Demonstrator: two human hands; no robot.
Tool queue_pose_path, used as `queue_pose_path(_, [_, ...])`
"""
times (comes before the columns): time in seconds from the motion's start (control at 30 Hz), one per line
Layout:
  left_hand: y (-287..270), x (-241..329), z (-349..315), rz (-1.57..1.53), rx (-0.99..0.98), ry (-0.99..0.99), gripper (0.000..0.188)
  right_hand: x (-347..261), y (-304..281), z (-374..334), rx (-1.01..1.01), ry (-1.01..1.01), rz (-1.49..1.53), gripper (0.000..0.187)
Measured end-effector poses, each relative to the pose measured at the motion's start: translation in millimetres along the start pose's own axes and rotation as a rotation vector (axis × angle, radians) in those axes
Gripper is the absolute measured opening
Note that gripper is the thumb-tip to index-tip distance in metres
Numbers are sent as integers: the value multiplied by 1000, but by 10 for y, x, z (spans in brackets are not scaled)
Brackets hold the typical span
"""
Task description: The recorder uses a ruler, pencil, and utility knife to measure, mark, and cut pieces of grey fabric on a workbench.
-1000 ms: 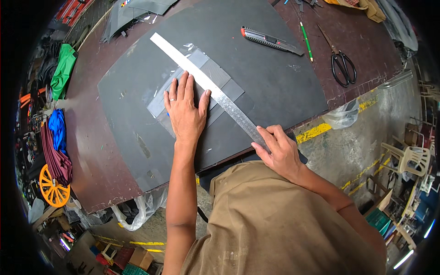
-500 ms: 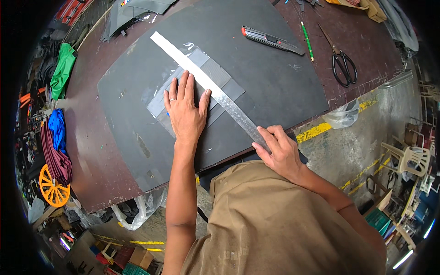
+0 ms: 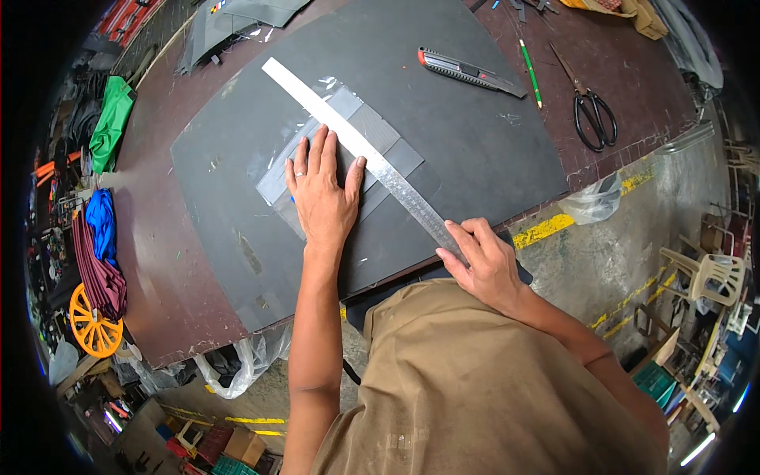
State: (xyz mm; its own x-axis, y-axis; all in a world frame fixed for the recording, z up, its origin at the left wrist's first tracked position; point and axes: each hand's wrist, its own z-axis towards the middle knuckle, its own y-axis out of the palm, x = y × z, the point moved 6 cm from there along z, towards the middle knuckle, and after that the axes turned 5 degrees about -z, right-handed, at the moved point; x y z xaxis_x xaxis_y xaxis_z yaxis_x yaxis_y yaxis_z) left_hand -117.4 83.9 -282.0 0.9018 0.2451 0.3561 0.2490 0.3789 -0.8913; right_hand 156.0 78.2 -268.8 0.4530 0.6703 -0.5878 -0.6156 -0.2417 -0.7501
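Observation:
A long metal ruler (image 3: 388,176) lies diagonally across a grey fabric piece with clear plastic (image 3: 372,127), which rests on a dark cutting mat (image 3: 443,119). My left hand (image 3: 326,190) lies flat on the piece, fingers spread, the fingertips and thumb close against the ruler's edge. A small bit of blue shows beside that hand. At the near right end of the ruler, my right hand (image 3: 484,261) pinches it between thumb and fingers. Part of the piece is hidden under my left hand and the ruler.
On the mat's far right lies a utility knife (image 3: 471,71). Beyond it, on the dark red table (image 3: 158,269), are a green pencil (image 3: 531,75) and black-handled scissors (image 3: 590,115). Grey sheets (image 3: 237,24) are stacked at the far left. Plastic bags hang at the near edge.
Both hands and the ruler keep their places on the piece. The whole picture has shifted only very slightly.

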Motion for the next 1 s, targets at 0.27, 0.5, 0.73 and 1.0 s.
queue_pose_path(0.27, [11,30,4,-16,9,3,62,38,-13,-14,-16,4,-7,49])
queue_pose_path(0.5, [18,44,21,-36,11,-6,63,72,-21,-7,-23,11,4,49])
queue_pose_path(0.73, [41,47,27,-28,6,-10,62,94,-15,-5,-32,29,14,49])
queue_pose_path(1.0, [33,7,22,-21,13,-2,62,84,6,20,-37,34,12,49])
